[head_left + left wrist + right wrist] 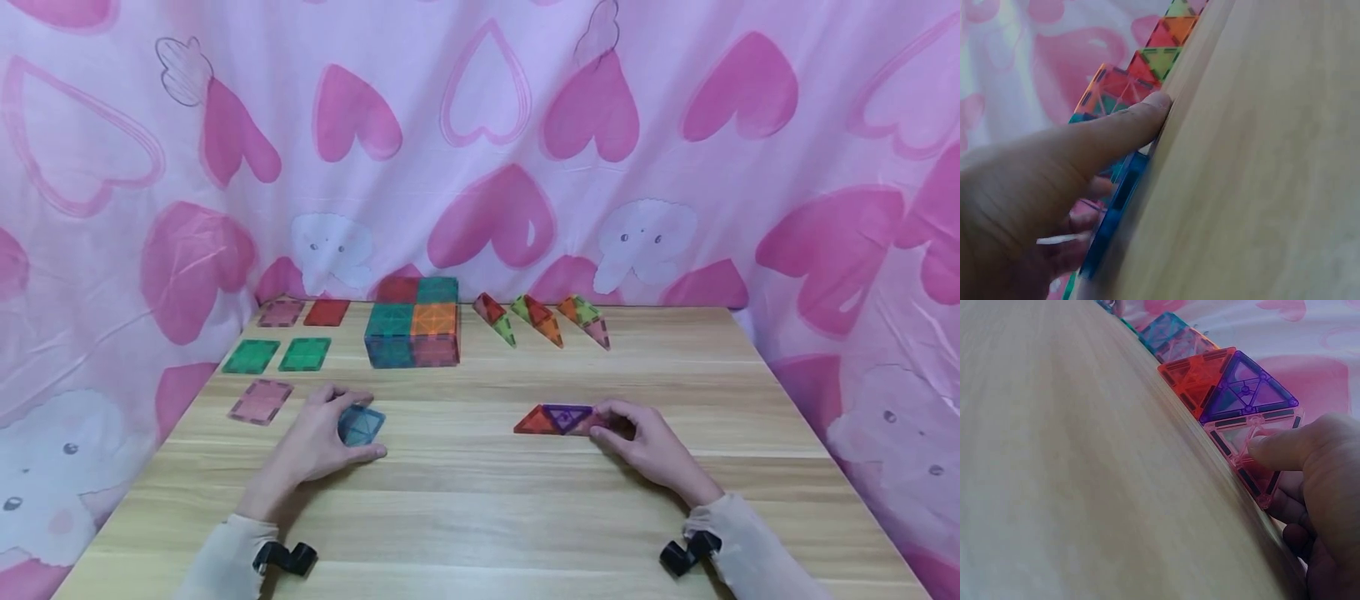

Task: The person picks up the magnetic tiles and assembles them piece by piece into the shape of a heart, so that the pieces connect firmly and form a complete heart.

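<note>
A blue magnetic tile lies low over the table on the left. My left hand curves round it, fingers at its far side and thumb along the near side; the left wrist view shows its blue edge beside the fingers. On the right, three triangular tiles form a strip: an orange-red one, a purple one and a pink one. My right hand pinches the pink triangle at the strip's right end, thumb on its upper face. Its other fingers are partly hidden.
A box of coloured square tiles stands at the back. Right of it lie three slim triangle pieces, such as the red-and-green one. Loose squares lie at left: pink, green and red. A heart-patterned curtain hangs behind the table.
</note>
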A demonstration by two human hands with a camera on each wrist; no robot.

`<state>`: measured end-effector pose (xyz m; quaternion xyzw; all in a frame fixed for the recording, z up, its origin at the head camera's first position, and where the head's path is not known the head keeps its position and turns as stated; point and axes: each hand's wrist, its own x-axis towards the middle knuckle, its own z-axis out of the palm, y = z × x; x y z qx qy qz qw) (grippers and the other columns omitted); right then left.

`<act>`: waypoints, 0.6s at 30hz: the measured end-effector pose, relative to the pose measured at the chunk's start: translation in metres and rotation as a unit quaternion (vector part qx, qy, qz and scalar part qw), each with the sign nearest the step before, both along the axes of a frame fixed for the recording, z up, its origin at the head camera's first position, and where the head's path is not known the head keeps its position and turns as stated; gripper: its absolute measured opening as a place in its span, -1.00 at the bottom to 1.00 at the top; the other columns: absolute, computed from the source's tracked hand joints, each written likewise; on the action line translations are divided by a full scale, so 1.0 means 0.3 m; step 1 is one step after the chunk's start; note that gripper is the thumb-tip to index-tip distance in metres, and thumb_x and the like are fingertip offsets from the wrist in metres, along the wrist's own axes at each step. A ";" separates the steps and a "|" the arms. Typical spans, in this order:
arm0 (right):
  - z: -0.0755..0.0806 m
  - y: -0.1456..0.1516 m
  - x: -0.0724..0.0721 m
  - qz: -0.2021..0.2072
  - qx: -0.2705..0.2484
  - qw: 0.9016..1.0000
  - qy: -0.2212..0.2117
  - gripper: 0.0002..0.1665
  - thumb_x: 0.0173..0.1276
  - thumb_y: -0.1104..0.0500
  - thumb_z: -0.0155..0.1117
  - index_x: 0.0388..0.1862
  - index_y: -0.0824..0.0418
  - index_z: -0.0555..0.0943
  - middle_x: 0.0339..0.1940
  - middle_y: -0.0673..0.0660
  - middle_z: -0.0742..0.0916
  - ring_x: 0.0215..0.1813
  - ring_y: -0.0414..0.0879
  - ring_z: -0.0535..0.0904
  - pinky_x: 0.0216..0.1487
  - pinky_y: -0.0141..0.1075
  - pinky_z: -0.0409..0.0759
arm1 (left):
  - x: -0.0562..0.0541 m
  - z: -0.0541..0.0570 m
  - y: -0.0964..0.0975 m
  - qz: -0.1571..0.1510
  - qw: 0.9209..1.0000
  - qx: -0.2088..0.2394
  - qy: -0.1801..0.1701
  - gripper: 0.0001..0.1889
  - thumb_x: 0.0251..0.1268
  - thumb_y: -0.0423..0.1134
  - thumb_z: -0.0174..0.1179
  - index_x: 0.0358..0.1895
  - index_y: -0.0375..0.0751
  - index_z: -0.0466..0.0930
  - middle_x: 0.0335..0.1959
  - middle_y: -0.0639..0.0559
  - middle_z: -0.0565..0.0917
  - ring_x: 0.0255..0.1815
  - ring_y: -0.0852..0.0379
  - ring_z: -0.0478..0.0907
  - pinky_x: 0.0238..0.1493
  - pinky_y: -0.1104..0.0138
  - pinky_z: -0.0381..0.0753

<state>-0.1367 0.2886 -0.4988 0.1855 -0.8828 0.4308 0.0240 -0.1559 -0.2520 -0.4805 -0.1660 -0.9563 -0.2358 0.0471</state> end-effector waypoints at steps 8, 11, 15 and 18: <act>-0.001 -0.001 -0.001 0.008 -0.005 1.000 -0.003 -0.85 0.57 0.12 0.53 0.02 -0.14 0.81 -0.04 -0.15 0.84 -0.07 -0.17 0.70 -0.02 -0.32 0.64 | -0.006 -0.010 0.059 -0.048 0.998 0.050 -0.003 -0.18 -0.01 0.13 0.79 0.30 -0.26 0.77 0.34 -0.15 0.57 0.27 -0.13 0.56 0.31 -0.15 0.67; -0.001 -0.001 0.000 0.009 -0.004 1.000 -0.006 -0.85 0.58 0.11 0.52 0.01 -0.16 0.81 -0.03 -0.15 0.84 -0.05 -0.17 0.70 0.00 -0.32 0.64 | -0.004 -0.017 0.086 -0.062 0.996 0.057 -0.006 -0.21 -0.04 0.14 0.80 0.27 -0.18 0.78 0.30 -0.09 0.59 0.29 -0.09 0.53 0.30 -0.11 0.66; 0.000 -0.001 0.001 0.011 -0.006 1.000 -0.010 -0.86 0.58 0.10 0.52 0.02 -0.16 0.81 -0.02 -0.16 0.84 -0.03 -0.16 0.70 0.01 -0.32 0.64 | 0.001 -0.030 0.136 -0.094 0.991 0.095 -0.021 -0.20 -0.04 0.19 0.79 0.31 0.02 0.72 0.17 0.12 0.67 0.16 0.10 0.59 0.22 0.07 0.70; 0.002 -0.002 0.002 0.015 -0.007 1.000 -0.013 -0.86 0.59 0.10 0.51 0.02 -0.16 0.81 -0.02 -0.16 0.84 -0.03 -0.16 0.70 0.01 -0.32 0.63 | 0.006 -0.038 0.187 -0.118 0.980 0.154 -0.038 -0.22 0.02 0.21 0.76 0.35 0.11 0.69 0.11 0.23 0.69 0.07 0.18 0.62 0.16 0.21 0.69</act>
